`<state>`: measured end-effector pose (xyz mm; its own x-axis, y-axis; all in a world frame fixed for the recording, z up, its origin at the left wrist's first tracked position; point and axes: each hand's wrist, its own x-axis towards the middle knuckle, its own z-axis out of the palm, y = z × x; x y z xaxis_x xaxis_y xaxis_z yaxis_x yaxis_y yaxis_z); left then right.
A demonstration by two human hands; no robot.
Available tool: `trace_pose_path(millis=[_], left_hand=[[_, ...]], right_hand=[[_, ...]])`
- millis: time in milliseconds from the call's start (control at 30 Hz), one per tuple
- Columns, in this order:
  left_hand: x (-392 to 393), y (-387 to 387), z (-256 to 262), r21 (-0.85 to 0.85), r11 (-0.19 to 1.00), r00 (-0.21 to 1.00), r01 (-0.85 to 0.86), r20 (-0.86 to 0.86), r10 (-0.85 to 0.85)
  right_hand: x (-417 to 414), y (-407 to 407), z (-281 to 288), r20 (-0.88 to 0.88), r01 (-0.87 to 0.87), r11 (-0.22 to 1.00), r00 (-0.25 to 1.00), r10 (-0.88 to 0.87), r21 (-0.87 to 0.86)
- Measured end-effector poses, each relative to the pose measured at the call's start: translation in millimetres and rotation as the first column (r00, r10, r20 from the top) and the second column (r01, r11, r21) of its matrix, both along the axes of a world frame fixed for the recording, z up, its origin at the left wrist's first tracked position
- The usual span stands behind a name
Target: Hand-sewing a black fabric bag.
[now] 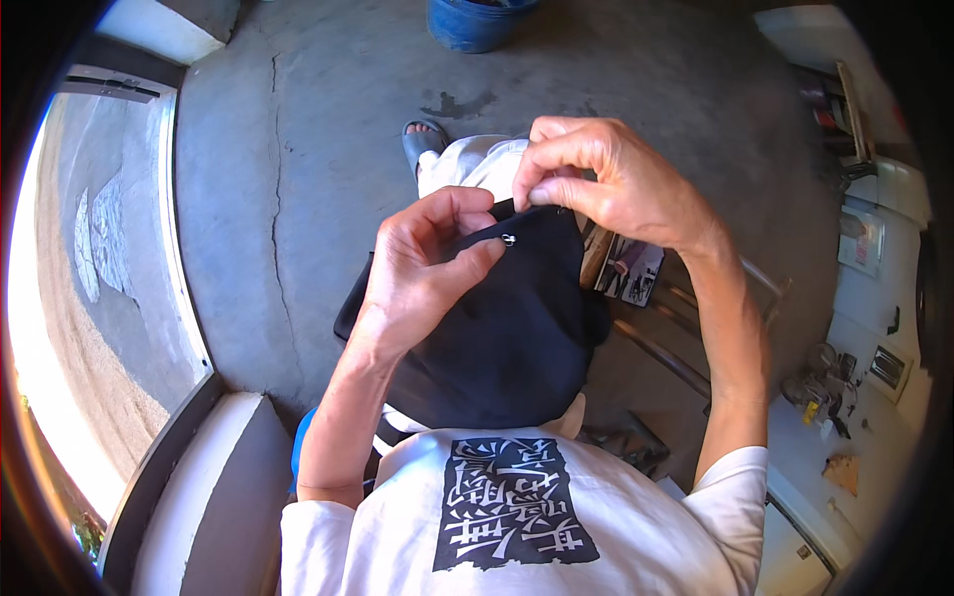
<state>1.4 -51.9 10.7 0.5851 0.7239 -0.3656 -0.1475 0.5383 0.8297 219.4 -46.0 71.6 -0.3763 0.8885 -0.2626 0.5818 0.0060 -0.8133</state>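
Note:
A piece of black fabric (499, 335) lies across my lap, its upper edge raised between my hands. My left hand (440, 261) grips that edge, the thumb beside a small shiny metal fastener (509, 240) on the cloth. To the right and slightly higher, my right hand (596, 175) pinches the same edge between thumb and fingers. A second small metal piece (560, 211) shows on the edge under my right hand; its kind is too small to tell. Whether my right fingertips also hold something tiny cannot be seen.
A blue bucket (477, 26) stands on the concrete floor ahead. Right of my lap are a box with printed pictures (633, 272) and metal bars (663, 356). Assorted small items (823, 384) lie at the far right. An open doorway (112, 246) is on the left.

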Motion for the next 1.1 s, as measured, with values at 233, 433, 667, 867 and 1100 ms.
trace_pose_path(millis=[233,433,667,867,1100], left_hand=[[-2.0,-0.1,-3.2,0.003,1.000,1.000,-0.008,-0.004,0.008],[-2.3,-0.9,0.5,-0.026,0.999,0.999,-0.033,-0.024,0.032],[1.1,-0.5,-0.5,-0.017,1.000,1.000,-0.008,-0.019,0.007],[2.0,-2.0,-0.7,0.040,0.999,0.999,-0.022,-0.033,0.023],[0.2,-3.9,-3.1,0.056,0.998,0.999,-0.011,-0.041,0.013]], right_hand=[[18.8,15.3,7.1,0.022,0.101,0.986,0.994,-0.105,0.134],[-14.3,-13.9,23.4,0.007,0.171,0.978,0.985,-0.173,0.120],[-42.8,-54.5,16.2,-0.039,0.435,0.899,0.899,-0.437,-0.046],[-57.8,-62.9,-1.0,-0.090,0.566,0.823,0.819,-0.567,-0.044],[-59.1,-63.1,-3.8,-0.037,0.533,0.845,0.846,-0.532,0.042]])
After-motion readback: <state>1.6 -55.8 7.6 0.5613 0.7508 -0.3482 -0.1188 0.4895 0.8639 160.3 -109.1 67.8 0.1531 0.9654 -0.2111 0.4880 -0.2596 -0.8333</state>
